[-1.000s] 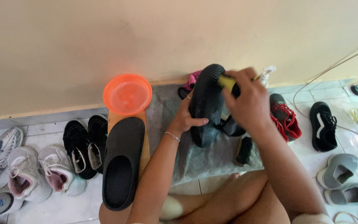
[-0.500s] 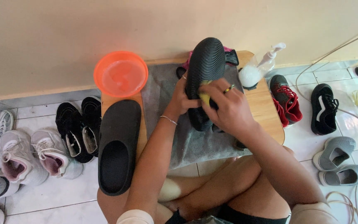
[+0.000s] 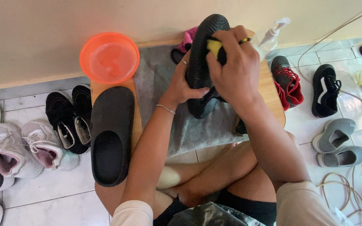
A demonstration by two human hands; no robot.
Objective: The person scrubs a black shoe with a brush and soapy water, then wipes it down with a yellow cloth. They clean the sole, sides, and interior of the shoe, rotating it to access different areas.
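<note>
At twelve o'clock in the head view, the right hand (image 3: 235, 69) is clenched over a yellow sponge (image 3: 214, 47), pressing it against a black slip-on shoe (image 3: 204, 62) held up on end. The left hand (image 3: 184, 83) grips that shoe's near side, thumb across its ribbed, matte, rubbery surface; a thin bracelet circles the wrist. The shoe stands over a grey towel (image 3: 160, 88), soft and wrinkled, spread on a low wooden board (image 3: 269, 83).

At ten o'clock from the hands sits one round orange plastic basin (image 3: 109, 57), translucent, with what may be a little water, though the glare makes that hard to tell. At eight o'clock lies a second black slip-on shoe (image 3: 112, 134), smooth and oval, opening upward, half on the board's edge. At one o'clock stands one clear spray bottle (image 3: 271, 35) with a white nozzle, and a pink cloth (image 3: 187, 40) peeks out behind the held shoe.

On the tiled floor at nine o'clock lie a pair of black sneakers (image 3: 68, 119) and, farther out, a pair of whitish-pink laced sneakers (image 3: 26, 150). At three o'clock lie one red-laced sneaker (image 3: 288, 79), one black sneaker (image 3: 325, 90) with a white stripe, and a pair of grey slip-ons (image 3: 338, 144); pale cables (image 3: 344, 184) coil at four o'clock.
</note>
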